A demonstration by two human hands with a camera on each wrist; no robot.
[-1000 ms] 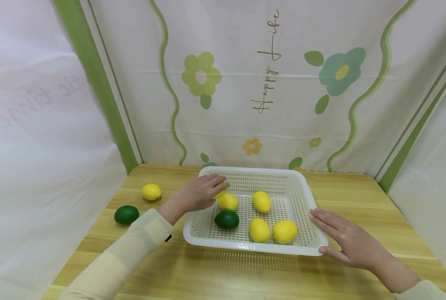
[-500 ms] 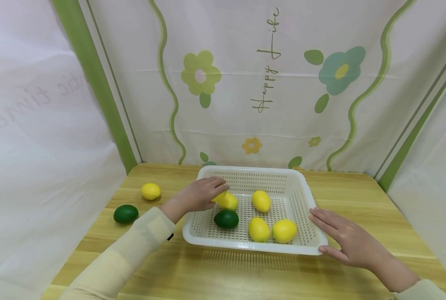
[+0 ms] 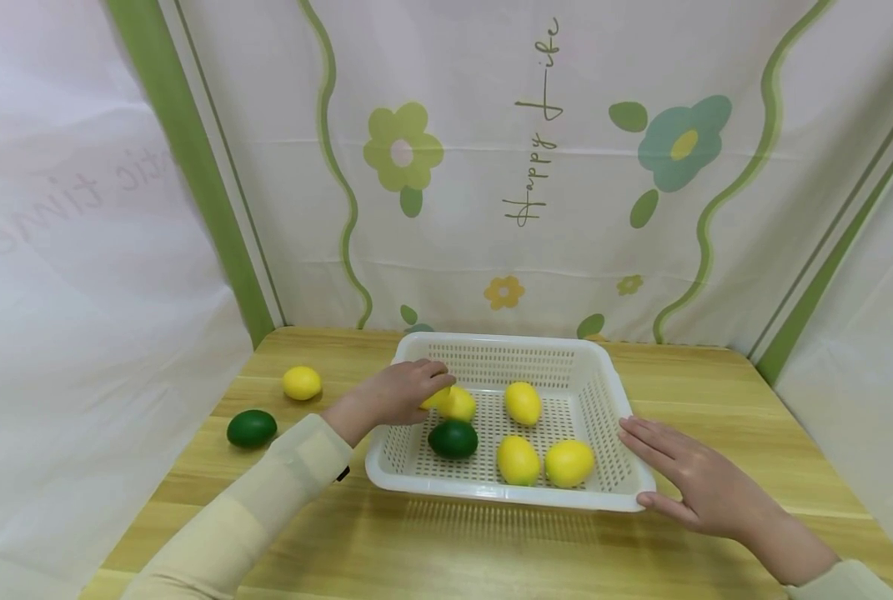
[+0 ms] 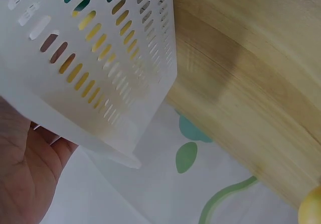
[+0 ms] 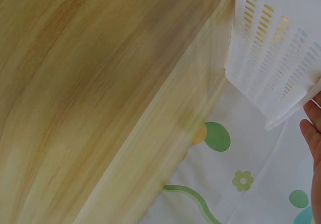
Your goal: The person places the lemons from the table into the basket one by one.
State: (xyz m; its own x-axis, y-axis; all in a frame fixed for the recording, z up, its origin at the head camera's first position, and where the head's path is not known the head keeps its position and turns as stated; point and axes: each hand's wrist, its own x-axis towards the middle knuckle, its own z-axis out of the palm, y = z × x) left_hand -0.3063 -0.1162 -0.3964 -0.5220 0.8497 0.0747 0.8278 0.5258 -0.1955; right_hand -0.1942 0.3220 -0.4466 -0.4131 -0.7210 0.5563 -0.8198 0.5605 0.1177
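The yellow lemon [image 3: 436, 399] is in the basket [image 3: 506, 494], by its left edge; the left hand [image 3: 398, 393] reaches over the rim and curls its fingers round it, most likely because that leaves the wrist free of the wall. Close against it sits a second lemon [image 3: 460, 405], with a dark green fruit [image 3: 454, 439] just nearer. From here the right hand [image 3: 697, 479] seems to be steadying things: fingers straight along the basket's right edge, thumb at the near right corner. Towards the worktop's [image 3: 484, 558] left edge, a loose lemon [image 3: 302, 383] and another green fruit [image 3: 252, 428] lie apart, handy for the left arm.
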